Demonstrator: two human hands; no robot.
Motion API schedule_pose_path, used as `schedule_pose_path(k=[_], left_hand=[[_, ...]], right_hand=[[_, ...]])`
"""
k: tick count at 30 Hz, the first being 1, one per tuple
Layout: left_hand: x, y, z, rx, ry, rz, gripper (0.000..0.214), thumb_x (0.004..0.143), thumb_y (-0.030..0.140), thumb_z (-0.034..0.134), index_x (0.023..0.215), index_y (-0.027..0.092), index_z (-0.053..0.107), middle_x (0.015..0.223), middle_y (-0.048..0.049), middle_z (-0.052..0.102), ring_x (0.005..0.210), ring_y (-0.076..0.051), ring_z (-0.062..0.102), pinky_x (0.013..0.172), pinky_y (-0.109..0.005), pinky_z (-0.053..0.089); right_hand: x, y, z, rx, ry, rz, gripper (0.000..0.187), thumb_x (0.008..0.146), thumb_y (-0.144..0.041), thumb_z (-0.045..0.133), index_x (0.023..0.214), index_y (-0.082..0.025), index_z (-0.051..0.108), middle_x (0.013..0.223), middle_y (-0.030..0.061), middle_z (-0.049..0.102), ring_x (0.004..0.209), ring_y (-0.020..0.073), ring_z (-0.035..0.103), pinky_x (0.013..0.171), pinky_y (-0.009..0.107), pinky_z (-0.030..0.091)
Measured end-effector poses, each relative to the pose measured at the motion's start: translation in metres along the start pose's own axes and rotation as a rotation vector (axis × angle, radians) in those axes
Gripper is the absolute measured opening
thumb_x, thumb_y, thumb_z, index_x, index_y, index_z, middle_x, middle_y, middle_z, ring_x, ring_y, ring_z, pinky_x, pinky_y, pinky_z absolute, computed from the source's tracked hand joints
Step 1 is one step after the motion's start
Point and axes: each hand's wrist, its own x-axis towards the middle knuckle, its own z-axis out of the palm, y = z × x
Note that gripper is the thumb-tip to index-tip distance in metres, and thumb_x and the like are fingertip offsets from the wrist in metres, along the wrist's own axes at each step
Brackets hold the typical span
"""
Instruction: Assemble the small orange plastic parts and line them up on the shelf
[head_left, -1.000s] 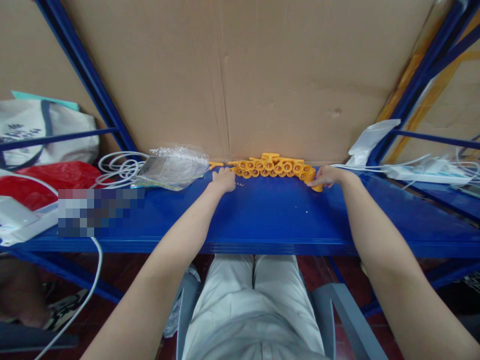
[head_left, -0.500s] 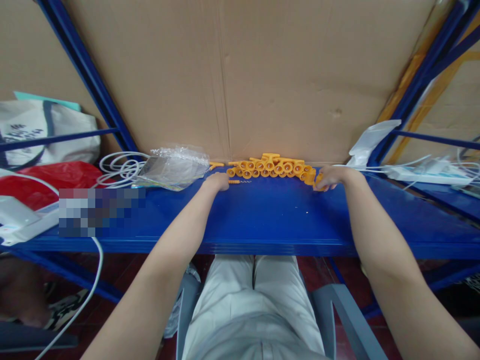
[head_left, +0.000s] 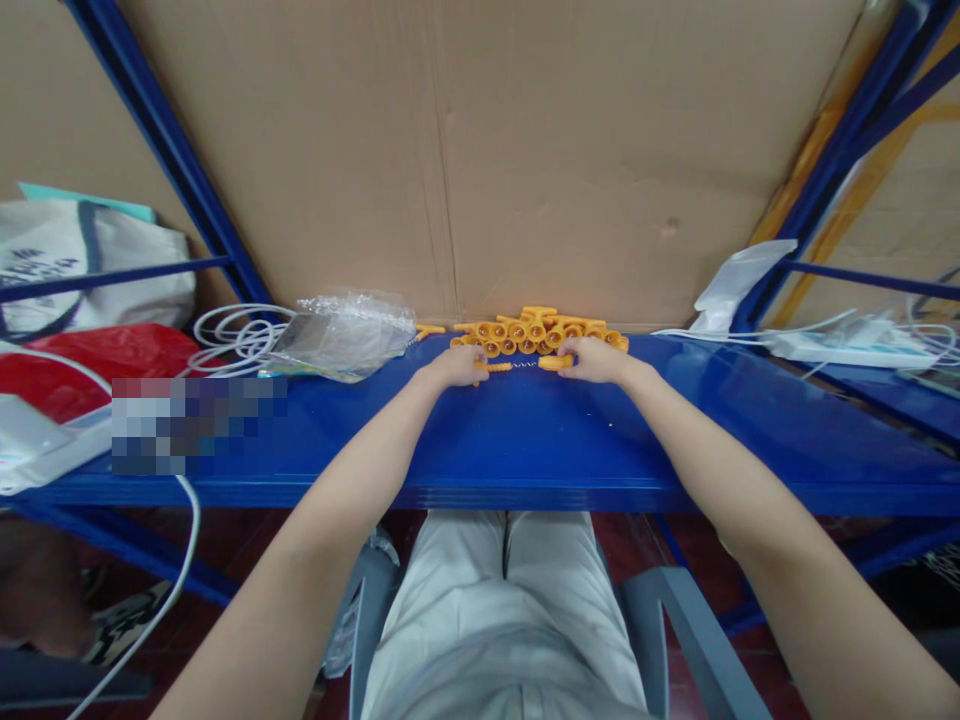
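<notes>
My left hand point(head_left: 457, 366) is closed on a corkscrew point(head_left: 500, 367) with an orange threaded shaft; its thin metal spiral points right. Opposite it, my right hand point(head_left: 597, 360) grips a short orange plastic sleeve point(head_left: 553, 362). The spiral's tip lies just left of the sleeve, and a small gap seems to part them. Close behind both hands is a stacked pile of orange tube-shaped pieces point(head_left: 526, 332), their round open ends facing me and some T-shaped handles on top. My fingers partly hide the held pieces.
Another orange T-handle piece point(head_left: 430, 330) lies left of the pile, beside a clear plastic bag point(head_left: 345, 335). Coiled white cable point(head_left: 236, 335) and a red bag point(head_left: 142, 355) sit further left. A cardboard wall point(head_left: 562, 160) rises behind the blue shelf point(head_left: 525, 440). A white power strip point(head_left: 855, 350) is at right.
My right hand has come left from the pile's right end, bringing the orange sleeve in front of the pile. My left hand has shifted slightly right with the corkscrew.
</notes>
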Motion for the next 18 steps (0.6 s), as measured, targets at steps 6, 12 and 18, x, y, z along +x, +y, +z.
schedule_pose_path(k=[6, 12, 18], left_hand=[[0.002, -0.005, 0.002, -0.025, 0.019, 0.005, 0.032, 0.076, 0.023, 0.066, 0.107, 0.020, 0.075, 0.089, -0.0047, 0.078, 0.090, -0.023, 0.072, 0.073, -0.025, 0.050], [0.005, -0.006, 0.004, -0.039, 0.054, 0.044, 0.033, 0.074, 0.023, 0.066, 0.105, 0.020, 0.075, 0.094, -0.0058, 0.078, 0.090, -0.024, 0.072, 0.075, -0.027, 0.052], [0.004, 0.000, 0.008, -0.109, 0.113, 0.138, 0.036, 0.075, 0.019, 0.064, 0.110, 0.018, 0.072, 0.096, -0.0055, 0.077, 0.088, -0.022, 0.072, 0.080, -0.028, 0.053]], right_hand=[[0.001, -0.001, 0.008, -0.022, 0.005, -0.022, 0.019, 0.083, -0.023, 0.070, 0.101, -0.018, 0.071, 0.104, 0.0110, 0.076, 0.095, 0.0264, 0.071, 0.083, 0.033, 0.052], [0.002, 0.003, 0.012, -0.035, 0.052, -0.065, 0.019, 0.084, -0.025, 0.070, 0.102, -0.020, 0.071, 0.103, 0.0095, 0.076, 0.095, 0.0259, 0.071, 0.083, 0.034, 0.053], [0.006, -0.002, 0.019, 0.080, 0.136, -0.224, 0.020, 0.086, -0.024, 0.068, 0.104, -0.018, 0.071, 0.104, 0.0102, 0.076, 0.095, 0.0256, 0.069, 0.085, 0.036, 0.053]])
